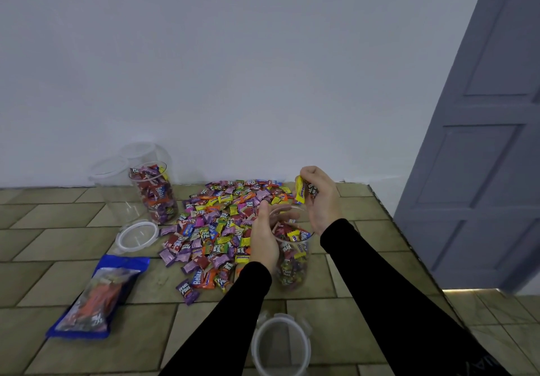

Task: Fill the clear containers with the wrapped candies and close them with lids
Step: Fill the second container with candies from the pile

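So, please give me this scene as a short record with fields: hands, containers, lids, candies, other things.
left hand: grips the near container at its rim
right hand: holds a few wrapped candies above the near container
near container: open, partly filled
far container: open, nearly full
empty containers: two, by the wall
lids: one beside the candy pile, one near the person
blue candy bag: lies on the tiled floor

Candy pile (222, 229) sits centre on the floor (73, 355). At ten o'clock, a filled container (155, 194) with empties behind; a lid (137, 235) at nine; a bag (96, 299) at eight; another container (293, 256) at three; second lid (280, 343) at five.
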Demonstrator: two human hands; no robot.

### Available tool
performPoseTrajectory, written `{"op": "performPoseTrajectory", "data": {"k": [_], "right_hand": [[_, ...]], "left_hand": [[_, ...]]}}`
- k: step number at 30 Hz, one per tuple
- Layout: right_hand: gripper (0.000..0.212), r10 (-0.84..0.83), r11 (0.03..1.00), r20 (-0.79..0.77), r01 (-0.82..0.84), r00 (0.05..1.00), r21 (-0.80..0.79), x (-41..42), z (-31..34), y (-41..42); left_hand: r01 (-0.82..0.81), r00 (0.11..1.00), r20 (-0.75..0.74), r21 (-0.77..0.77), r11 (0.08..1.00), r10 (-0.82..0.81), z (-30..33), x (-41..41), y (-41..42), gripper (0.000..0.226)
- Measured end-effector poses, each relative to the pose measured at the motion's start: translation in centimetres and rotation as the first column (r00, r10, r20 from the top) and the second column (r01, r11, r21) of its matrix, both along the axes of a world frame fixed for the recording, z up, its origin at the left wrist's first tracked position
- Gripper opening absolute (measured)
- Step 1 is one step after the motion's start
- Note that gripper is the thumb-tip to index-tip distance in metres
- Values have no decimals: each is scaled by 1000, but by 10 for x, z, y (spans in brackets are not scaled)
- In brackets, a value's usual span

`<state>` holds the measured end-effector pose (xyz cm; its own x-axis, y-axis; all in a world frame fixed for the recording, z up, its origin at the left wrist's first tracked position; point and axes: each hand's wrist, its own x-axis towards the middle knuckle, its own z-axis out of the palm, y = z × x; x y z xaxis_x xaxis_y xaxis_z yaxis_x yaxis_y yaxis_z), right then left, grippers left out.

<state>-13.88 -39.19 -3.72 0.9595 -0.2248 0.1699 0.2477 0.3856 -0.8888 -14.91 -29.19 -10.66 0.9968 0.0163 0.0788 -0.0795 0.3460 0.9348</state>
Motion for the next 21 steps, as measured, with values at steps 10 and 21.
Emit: {"op": "performPoseTrajectory", "data": {"k": [10,21], "right_hand": [[15,177,839,19,-141,984,-525,-1,7,-1],[18,201,9,-141,-146,969,-989,-12,39,-22]], "left_hand": [[-23,1000,8,34,999,23,3,-1,-1,64],[-8,997,-72,49,999,11,9,-5,1,55]]}}
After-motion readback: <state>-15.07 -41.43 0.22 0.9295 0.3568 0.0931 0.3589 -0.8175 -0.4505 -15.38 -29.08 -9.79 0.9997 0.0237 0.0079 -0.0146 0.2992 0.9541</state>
